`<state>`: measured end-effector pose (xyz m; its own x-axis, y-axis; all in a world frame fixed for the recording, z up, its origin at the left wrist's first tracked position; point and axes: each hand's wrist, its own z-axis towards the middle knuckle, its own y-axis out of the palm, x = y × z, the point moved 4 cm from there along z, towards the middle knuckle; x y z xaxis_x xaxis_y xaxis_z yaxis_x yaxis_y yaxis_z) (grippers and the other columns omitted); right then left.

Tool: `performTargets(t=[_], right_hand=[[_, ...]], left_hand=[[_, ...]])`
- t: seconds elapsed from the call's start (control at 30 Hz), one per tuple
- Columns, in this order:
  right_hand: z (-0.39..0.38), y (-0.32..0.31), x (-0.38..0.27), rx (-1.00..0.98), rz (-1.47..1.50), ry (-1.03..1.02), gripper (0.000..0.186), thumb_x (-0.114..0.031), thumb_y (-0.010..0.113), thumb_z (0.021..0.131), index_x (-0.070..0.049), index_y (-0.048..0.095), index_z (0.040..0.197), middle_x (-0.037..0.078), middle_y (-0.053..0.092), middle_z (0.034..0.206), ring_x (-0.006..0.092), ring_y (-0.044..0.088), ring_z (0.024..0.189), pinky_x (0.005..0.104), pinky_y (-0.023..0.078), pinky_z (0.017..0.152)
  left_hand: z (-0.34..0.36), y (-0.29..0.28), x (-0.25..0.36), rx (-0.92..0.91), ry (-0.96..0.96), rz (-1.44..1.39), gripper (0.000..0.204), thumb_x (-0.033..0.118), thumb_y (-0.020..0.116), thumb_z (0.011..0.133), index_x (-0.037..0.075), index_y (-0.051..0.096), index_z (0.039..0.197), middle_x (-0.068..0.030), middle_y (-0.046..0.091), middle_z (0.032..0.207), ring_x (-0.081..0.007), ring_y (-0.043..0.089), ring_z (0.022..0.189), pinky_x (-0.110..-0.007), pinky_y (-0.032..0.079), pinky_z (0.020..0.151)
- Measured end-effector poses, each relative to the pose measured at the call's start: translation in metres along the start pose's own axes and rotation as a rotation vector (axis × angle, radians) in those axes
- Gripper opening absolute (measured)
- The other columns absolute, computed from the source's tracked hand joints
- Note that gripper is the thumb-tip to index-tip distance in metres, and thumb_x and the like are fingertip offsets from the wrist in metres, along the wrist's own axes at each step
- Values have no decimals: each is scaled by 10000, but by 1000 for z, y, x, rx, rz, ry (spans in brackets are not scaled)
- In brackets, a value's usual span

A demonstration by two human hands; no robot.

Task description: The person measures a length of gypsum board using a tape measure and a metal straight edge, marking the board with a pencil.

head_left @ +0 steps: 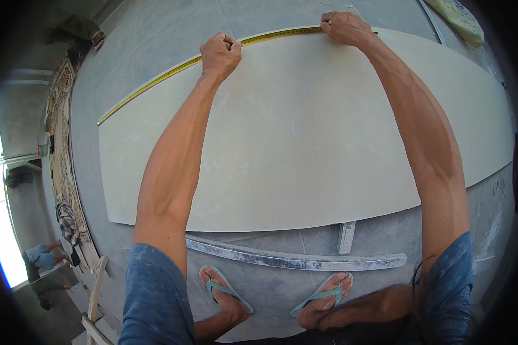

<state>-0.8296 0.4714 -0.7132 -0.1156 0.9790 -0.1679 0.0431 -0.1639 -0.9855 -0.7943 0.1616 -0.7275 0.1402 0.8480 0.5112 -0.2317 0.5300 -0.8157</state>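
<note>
A large pale board [305, 132] lies flat before me. Along its far edge stretches the yellow blade of a tape measure [155, 83], from the far left corner to my right hand. My left hand [220, 56] is closed over the blade at the board's edge, left of the middle. Further right, my right hand [346, 27] has its fingers curled over the blade; part of what lies beneath them is hidden. Both arms reach forward across the board.
A long whitish metal bar [293, 261] lies between the board and my sandalled feet, with a short bar [346, 237] beside it. A patterned rug [60, 115] and wooden pieces [96, 287] are at left. Another person [40, 259] is at far left; a sack [457, 20] lies far right.
</note>
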Motion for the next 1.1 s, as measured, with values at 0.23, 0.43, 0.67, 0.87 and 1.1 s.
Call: performTargets(t=[0.23, 0.43, 0.67, 0.87, 1.1], right_hand=[[-3, -1, 7, -33, 68, -5, 343, -312, 455, 1001, -182, 677, 1227, 86, 707, 1175, 321, 653, 1113, 487, 531, 934], [-31, -32, -9, -219, 148, -80, 365, -313, 446, 990, -175, 684, 1231, 101, 706, 1061, 303, 664, 899, 463, 554, 739], [-69, -45, -32, -566, 261, -117, 369, -358, 417, 1007, -215, 703, 1191, 131, 692, 971, 181, 578, 556, 317, 461, 400], [-128, -60, -9, -689, 398, -112, 378, -337, 435, 969, -177, 695, 1192, 120, 675, 1030, 183, 611, 672, 299, 499, 453], [-218, -111, 44, -612, 598, -14, 454, -304, 496, 907, -143, 602, 1319, 110, 602, 1047, 196, 581, 792, 338, 533, 540]], left_hand=[[-90, -58, 21, -98, 6, -157, 144, 151, 663, 906, 15, 622, 929, -149, 738, 862, -264, 725, 796, -363, 563, 777], [-237, -170, 5, -615, 250, 236, 167, 109, 708, 881, 45, 604, 996, -143, 677, 834, -340, 670, 832, -427, 518, 770], [-383, -299, -16, -1016, 96, 375, 205, 175, 699, 883, 60, 604, 1024, -166, 687, 843, -387, 665, 837, -482, 507, 756], [-405, -304, -34, -994, -51, 300, 232, 171, 699, 855, 14, 616, 1003, -210, 701, 837, -425, 678, 820, -502, 528, 739], [-377, -282, -58, -912, -31, 130, 175, 149, 710, 815, 23, 641, 915, -205, 690, 774, -403, 684, 772, -472, 530, 718]])
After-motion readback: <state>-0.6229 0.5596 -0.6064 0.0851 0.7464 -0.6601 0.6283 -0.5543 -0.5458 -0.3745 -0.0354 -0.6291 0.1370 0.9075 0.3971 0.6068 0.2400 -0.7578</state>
